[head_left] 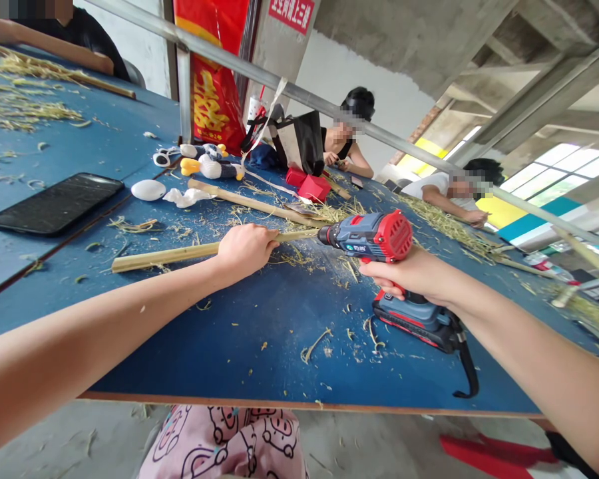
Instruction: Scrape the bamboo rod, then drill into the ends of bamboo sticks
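Note:
My right hand (409, 274) is wrapped round the grip of a blue and red cordless drill (364, 236). Its chuck points left, at the end of a bamboo strip (170, 255); whether a bit enters the strip is too small to tell. My left hand (247, 249) is closed over that strip, pressing it near the tabletop. Pale shavings and dust lie around the drill's nose. Just behind, a second bamboo piece (249, 201) lies slantwise on the blue table (279, 346).
Left stand a black tray (54, 203), a white egg-shaped object (148, 190) and plush duck toys (212, 166). Red boxes (309, 185) and a black bag (299, 143) sit behind. A metal rail (299, 96) crosses above the table. Several people work across it.

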Available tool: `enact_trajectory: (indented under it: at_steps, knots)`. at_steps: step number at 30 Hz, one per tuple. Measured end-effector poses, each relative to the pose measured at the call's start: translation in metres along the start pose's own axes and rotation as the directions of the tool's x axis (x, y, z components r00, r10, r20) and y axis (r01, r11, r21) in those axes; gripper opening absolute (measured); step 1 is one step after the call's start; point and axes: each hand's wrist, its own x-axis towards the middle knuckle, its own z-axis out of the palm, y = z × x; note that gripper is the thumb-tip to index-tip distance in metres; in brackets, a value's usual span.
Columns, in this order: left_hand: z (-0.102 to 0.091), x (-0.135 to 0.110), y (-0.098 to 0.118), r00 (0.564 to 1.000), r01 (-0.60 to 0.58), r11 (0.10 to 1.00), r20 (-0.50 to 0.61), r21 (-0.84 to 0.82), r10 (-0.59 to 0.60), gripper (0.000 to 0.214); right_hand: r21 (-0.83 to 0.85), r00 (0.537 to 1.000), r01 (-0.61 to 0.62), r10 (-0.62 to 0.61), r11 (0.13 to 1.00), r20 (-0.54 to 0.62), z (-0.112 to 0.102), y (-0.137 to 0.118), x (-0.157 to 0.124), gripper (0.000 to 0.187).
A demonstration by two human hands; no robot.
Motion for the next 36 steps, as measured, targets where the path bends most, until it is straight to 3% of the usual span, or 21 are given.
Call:
enact_trajectory:
  at_steps: [16, 36]
  knots:
    - [0.000, 0.000, 0.001, 1.000, 0.007, 1.000, -0.008, 0.004, -0.007, 0.039, -0.031, 1.000, 0.003, -0.003, 1.000, 0.004, 0.000, 0.003, 0.001, 0.023]
    - [-0.002, -0.001, 0.001, 1.000, -0.012, 1.000, -0.004, -0.008, 0.012, 0.038, -0.043, 1.000, 0.007, -0.008, 0.999, -0.012, 0.001, 0.011, 0.006, 0.036]
